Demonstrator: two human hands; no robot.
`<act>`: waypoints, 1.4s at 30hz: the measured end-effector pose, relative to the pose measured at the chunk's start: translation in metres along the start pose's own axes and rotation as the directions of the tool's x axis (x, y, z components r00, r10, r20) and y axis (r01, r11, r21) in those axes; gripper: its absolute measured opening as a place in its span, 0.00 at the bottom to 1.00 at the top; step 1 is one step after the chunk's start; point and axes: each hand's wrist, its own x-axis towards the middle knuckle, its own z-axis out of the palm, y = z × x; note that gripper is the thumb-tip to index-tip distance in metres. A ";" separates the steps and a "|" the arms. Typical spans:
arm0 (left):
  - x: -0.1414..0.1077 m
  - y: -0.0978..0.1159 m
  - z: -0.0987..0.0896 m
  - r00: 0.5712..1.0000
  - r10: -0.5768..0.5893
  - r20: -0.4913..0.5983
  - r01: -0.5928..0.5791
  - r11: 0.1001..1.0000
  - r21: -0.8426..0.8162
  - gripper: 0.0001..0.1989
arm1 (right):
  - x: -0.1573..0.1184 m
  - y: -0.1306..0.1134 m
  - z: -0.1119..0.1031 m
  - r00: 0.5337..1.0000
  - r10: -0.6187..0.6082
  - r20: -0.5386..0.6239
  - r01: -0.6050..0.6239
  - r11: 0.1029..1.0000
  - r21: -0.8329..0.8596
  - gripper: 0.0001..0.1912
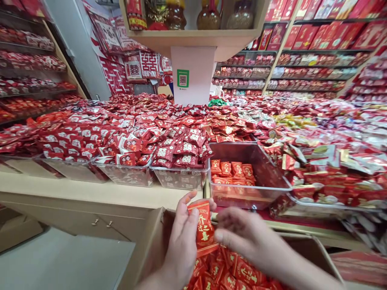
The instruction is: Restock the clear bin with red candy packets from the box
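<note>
A red packet with gold characters (204, 227) is upright in my left hand (184, 235), pinched between thumb and fingers. Beside its right edge is my right hand (244, 229), blurred, its fingers curved toward the packet; whether it grips anything does not show clearly. Below both hands an open cardboard box (151, 245) holds many matching red packets (246, 272). Beyond them, a clear plastic bin (250, 192) contains several of the same packets (237, 170), standing in rows at its left side, while its right part shows bare wall.
Clear bins (178, 177) heaped with dark red packets line the counter (121, 191) on the left. Another full bin (329, 207) adjoins on the right. A white pillar (195, 76) with a QR code rises behind, under a wooden shelf (193, 40).
</note>
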 end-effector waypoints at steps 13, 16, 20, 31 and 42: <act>0.012 -0.022 0.023 0.993 0.091 0.073 -0.094 0.995 0.033 0.16 | -0.013 0.021 0.003 0.999 0.029 0.023 -0.037 0.873 0.486 0.12; 0.010 -0.017 0.017 0.993 0.110 0.034 -0.112 0.991 0.069 0.18 | 0.008 0.008 -0.036 0.972 0.022 -0.234 0.016 0.988 0.157 0.15; 0.011 -0.017 0.010 0.998 0.051 0.038 -0.056 0.985 0.165 0.18 | 0.067 0.002 -0.097 0.859 0.032 -0.512 -0.200 0.940 -0.277 0.23; 0.003 -0.035 0.000 0.990 0.052 0.134 -0.089 0.953 0.290 0.14 | 0.155 0.050 -0.122 0.889 0.301 -0.344 -0.443 0.383 -0.811 0.06; 0.006 -0.045 -0.007 0.972 0.001 0.233 -0.084 0.934 0.348 0.12 | 0.130 0.048 -0.103 0.930 0.175 -0.324 -0.362 0.261 -0.895 0.12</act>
